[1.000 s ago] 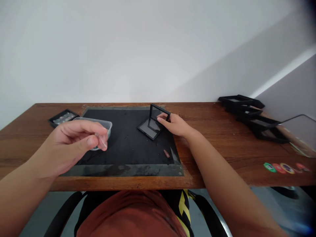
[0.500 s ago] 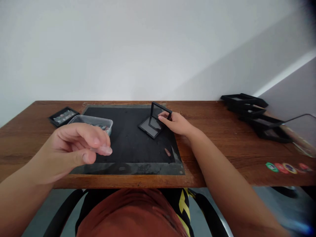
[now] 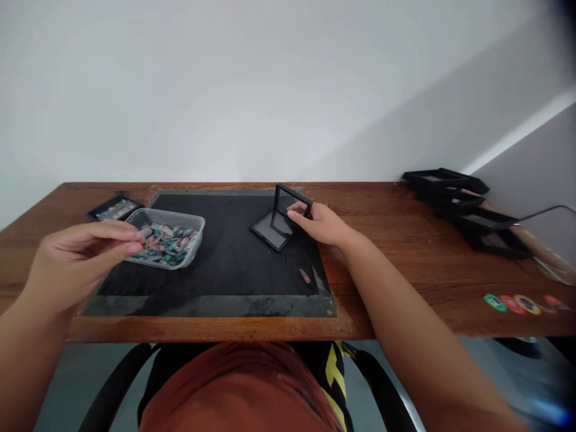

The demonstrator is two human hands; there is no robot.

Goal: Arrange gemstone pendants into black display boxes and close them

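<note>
My left hand pinches a small pale pinkish stone piece between thumb and fingers, over the near left side of a clear plastic tub. Many small green, pink and teal stone pieces fill the tub. My right hand grips the raised lid of a black-framed display case with clear panels, thumb on the inner side. The case stands open on the black mat. A single pinkish-brown stone piece lies on the mat's right side.
A black mat with a grey border covers the middle of the wooden table. Behind the tub lies another black case with pale pieces inside. Several black cases are stacked at right, near round coloured stickers.
My left hand has moved left and slightly up with the pale piece, uncovering the tub's contents. My right hand and the open display case have stayed nearly still.
</note>
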